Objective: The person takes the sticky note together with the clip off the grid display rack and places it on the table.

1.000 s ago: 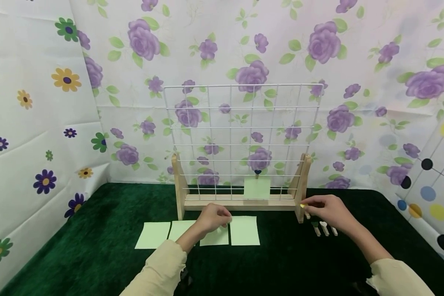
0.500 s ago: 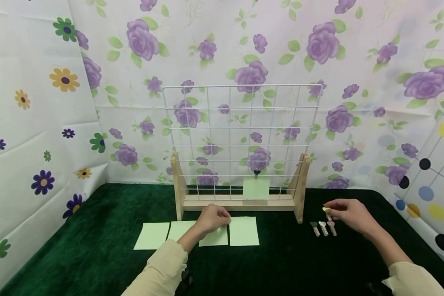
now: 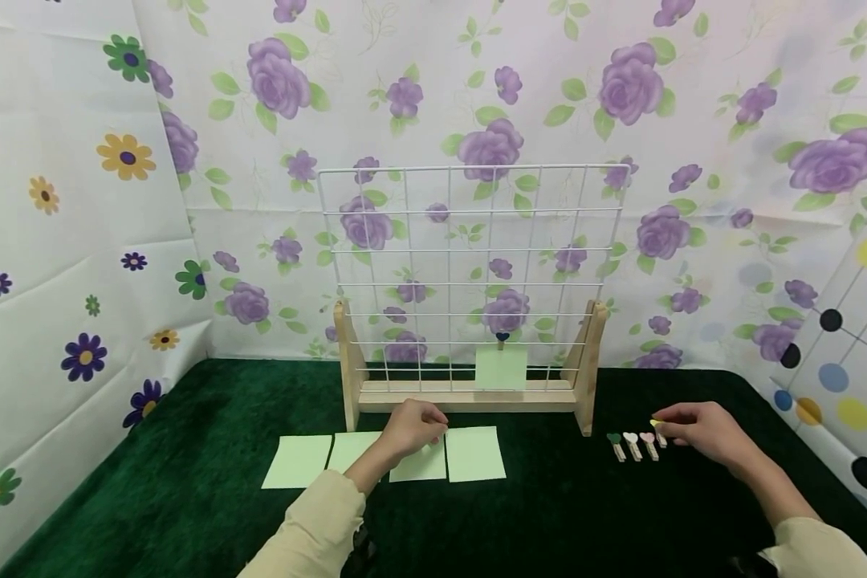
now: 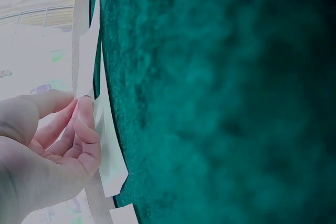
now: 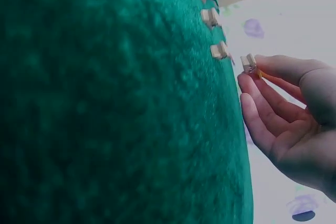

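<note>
Between thumb and fingertips, my left hand (image 3: 412, 425) pinches the near-left corner of a pale green paper sheet (image 3: 475, 454), the rightmost of a row on the cloth; the left wrist view shows the pinched edge of the sheet (image 4: 88, 66). At the right, my right hand (image 3: 711, 433) holds a small wooden clothespin with a yellow heart (image 3: 660, 433), seen end-on as a clothespin (image 5: 249, 63) in the right wrist view. Beside it lie a green-heart clothespin (image 3: 616, 447), a white-heart clothespin (image 3: 632, 446) and a pink-heart clothespin (image 3: 649, 446).
A white wire grid (image 3: 470, 250) stands in a wooden base (image 3: 470, 401) behind the papers. A dark-heart clothespin (image 3: 502, 340) fixes another green sheet (image 3: 501, 368) to it. More sheets (image 3: 298, 461) lie leftward on the dark green cloth (image 3: 549, 522).
My right hand has carried the yellow-heart clothespin right, away from the stand, and lowered it beside the other clothespins. The rightmost sheet has shifted slightly at my left hand.
</note>
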`<state>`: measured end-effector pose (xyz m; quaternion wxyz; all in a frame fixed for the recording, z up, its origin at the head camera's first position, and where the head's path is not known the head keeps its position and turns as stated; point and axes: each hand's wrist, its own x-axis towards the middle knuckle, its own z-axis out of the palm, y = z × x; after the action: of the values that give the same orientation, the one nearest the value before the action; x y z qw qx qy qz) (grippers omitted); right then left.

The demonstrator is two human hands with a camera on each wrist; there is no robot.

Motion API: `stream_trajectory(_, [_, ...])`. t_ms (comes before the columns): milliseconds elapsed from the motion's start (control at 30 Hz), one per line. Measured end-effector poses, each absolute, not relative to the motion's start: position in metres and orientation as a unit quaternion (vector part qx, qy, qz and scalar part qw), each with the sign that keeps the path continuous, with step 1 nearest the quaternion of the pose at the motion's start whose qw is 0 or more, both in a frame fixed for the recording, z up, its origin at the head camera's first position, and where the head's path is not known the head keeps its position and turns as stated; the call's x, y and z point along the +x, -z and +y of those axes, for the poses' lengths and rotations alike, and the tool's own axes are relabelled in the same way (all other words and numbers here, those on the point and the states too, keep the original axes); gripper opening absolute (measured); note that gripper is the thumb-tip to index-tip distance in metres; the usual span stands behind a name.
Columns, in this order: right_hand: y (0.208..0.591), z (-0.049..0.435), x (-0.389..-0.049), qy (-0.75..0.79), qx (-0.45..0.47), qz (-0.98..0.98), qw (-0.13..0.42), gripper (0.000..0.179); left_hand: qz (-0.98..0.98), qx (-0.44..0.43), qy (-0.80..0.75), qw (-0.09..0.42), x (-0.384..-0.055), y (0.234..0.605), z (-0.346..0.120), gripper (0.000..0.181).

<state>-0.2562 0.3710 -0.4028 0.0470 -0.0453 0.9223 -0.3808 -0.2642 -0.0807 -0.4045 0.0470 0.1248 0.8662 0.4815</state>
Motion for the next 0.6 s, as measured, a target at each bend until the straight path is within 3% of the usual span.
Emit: stream_trajectory(600, [0.408, 0.382, -0.257, 0.369, -0.034, 0.925, 0.080, 0.036, 0.854, 0.092, -0.507, 0.072, -0.262, 0.403, -0.089, 0.018])
